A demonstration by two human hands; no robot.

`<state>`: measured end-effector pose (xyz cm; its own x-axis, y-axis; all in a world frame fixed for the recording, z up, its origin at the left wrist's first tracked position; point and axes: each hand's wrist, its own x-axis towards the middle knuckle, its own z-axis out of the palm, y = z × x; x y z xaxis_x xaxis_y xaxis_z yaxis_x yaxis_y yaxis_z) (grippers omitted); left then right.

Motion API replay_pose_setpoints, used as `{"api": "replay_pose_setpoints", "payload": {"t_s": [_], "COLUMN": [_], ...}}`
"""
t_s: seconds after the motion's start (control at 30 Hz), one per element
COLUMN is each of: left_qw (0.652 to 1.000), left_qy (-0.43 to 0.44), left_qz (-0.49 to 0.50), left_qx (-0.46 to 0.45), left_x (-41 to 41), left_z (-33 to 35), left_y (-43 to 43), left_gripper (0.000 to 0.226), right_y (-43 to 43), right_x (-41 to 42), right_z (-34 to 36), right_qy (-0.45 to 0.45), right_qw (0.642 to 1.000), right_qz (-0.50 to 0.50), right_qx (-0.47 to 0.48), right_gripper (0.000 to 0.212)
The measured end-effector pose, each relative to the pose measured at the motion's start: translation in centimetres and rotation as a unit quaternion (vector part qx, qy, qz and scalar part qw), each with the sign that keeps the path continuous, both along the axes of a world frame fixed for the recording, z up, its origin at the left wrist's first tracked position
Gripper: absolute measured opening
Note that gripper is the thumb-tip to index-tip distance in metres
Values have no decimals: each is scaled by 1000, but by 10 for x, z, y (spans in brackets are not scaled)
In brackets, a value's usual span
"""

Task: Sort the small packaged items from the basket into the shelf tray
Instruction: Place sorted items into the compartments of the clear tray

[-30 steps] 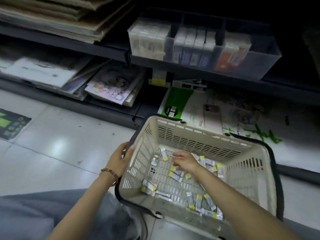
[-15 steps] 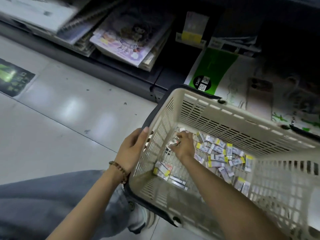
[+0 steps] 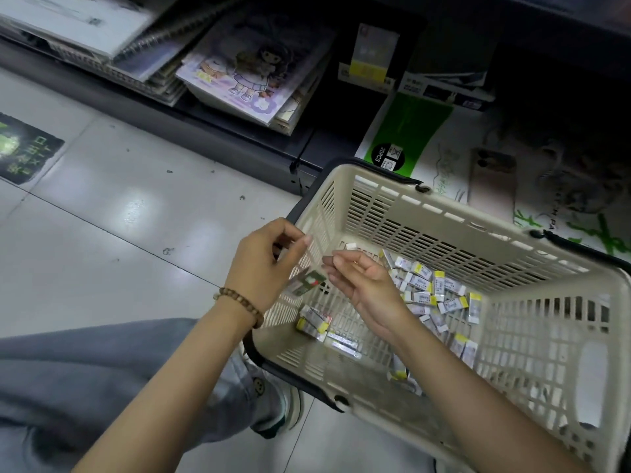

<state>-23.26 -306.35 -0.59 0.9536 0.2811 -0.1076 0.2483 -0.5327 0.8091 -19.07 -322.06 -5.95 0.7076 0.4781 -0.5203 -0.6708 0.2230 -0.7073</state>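
A beige slotted basket (image 3: 444, 213) with a dark rim stands on the floor and holds several small white-and-yellow packaged items (image 3: 430, 288). My left hand (image 3: 266, 264), with a bead bracelet on its wrist, hovers at the basket's left wall. Its lower fingers curl round a blurred small packet (image 3: 305, 281) with green and red print. My right hand (image 3: 365, 285) is raised inside the basket, palm up and fingers loosely bent, with its fingertips touching the packet's right end. The shelf tray is out of view.
Low dark shelves at the top hold notebooks and an illustrated pad (image 3: 252, 66). A green-and-white pack (image 3: 409, 131) and a phone (image 3: 493, 182) lie behind the basket. My grey trouser leg and shoe (image 3: 280, 404) sit left of it on the tiled floor (image 3: 119, 216).
My view has tilted down and the shelf tray is gone from sight. My left hand left the basket rim. My right hand rose from the basket floor and brought a packet to the left.
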Motion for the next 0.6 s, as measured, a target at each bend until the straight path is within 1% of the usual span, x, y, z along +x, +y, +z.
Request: {"api": "replay_pose_setpoints", "payload": {"t_s": [0.03, 0.1, 0.17, 0.2, 0.23, 0.27, 0.3, 0.33, 0.4, 0.43, 0.5, 0.53, 0.57, 0.6], "left_qw": [1000, 997, 998, 999, 999, 999, 999, 998, 997, 996, 996, 996, 996, 996], "left_qy": [13, 15, 1, -10, -23, -34, -44, -52, -60, -61, -67, -73, -78, -81], "left_qz": [-13, -36, -23, -12, 1, 14, 27, 39, 54, 57, 55, 51, 46, 41], "left_qx": [25, 71, 55, 46, 41, 31, 16, 1, -20, -25, -26, -23, -18, -13], "left_x": [-2, -5, -6, -6, -6, -7, -8, -8, -9, -9, -8, -8, -8, -8], "left_z": [-2, -5, -6, -7, -9, -11, -13, -15, -19, -21, -22, -23, -23, -23], "left_y": [2, 4, 6, 8, 10, 11, 12, 11, 8, 6, 2, 1, 0, -1], "left_gripper": [8, 11, 15, 17, 17, 15, 13, 11, 12, 12, 14, 16, 17, 17], "right_y": [1, 3, -1, -5, -9, -11, -11, -9, 0, 5, 13, 16, 18, 19], "right_x": [-4, -9, -10, -9, -10, -13, -17, -21, -28, -29, -30, -30, -31, -31], "right_z": [-10, -34, -62, -76, -90, -101, -109, -116, -123, -125, -127, -127, -128, -128], "right_qy": [12, 14, 21, 15, -3, -17, -21, -22, -54, -82, -142, -157, -154, -137], "right_qw": [1000, 998, 990, 979, 962, 943, 927, 915, 894, 875, 815, 790, 782, 786], "right_qz": [-8, -8, 5, 42, 102, 169, 223, 255, 278, 293, 342, 357, 358, 354], "right_qx": [-12, -60, -142, -201, -254, -286, -301, -311, -347, -377, -446, -473, -487, -488], "right_gripper": [10, 15, 25, 30, 34, 39, 45, 50, 54, 52, 53, 54, 55, 54]}}
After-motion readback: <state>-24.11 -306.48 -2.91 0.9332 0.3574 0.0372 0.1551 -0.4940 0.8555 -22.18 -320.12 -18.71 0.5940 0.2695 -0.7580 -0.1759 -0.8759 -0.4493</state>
